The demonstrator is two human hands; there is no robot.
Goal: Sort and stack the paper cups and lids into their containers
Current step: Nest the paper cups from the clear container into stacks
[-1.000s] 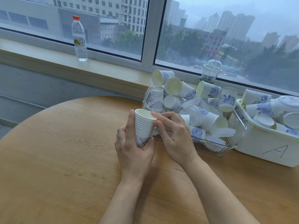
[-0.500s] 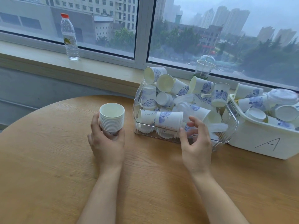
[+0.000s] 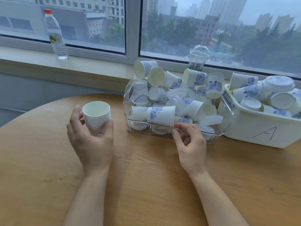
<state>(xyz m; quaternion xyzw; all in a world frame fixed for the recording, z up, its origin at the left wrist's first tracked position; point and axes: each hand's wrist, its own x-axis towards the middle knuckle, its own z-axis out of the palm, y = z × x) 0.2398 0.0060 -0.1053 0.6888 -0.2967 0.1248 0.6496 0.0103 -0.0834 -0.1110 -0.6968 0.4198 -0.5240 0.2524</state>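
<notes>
**Left hand gripping a cup stack, right hand at the clear bin's rim**

Nearest the camera, two bare forearms are reaching out over a round wooden table (image 3: 48, 168). The left hand (image 3: 91, 141) is wrapping its fingers and thumb around a nested stack of paper cups (image 3: 97, 116), holding it upright with the open mouth facing up; the stack is sitting left of the containers and apart from them. The right hand (image 3: 190, 144) is hovering at the front edge of a clear plastic bin (image 3: 226, 121), its thumb and forefinger curling toward each other just below a blue-patterned cup (image 3: 161, 115) that is lying on its side against the bin's front wall. Whether the fingertips are actually pinching that cup or the bin's rim cannot be told; the other fingers are bending loosely.

Behind the hands, the clear bin is brimming with loose paper cups, tipped every way, and translucent plastic lids (image 3: 210, 119) are lying among them. Just beside it to the right, a white tub (image 3: 254, 128) marked with a hand-drawn "A" is holding more cups and a domed lid (image 3: 278, 83).

Farther back, on the windowsill (image 3: 91, 66), a water bottle (image 3: 55, 35) with a red cap is standing upright at the left, and a clear domed drink cup (image 3: 197, 57) is standing behind the bin. City buildings and trees are showing hazily through the window.
</notes>
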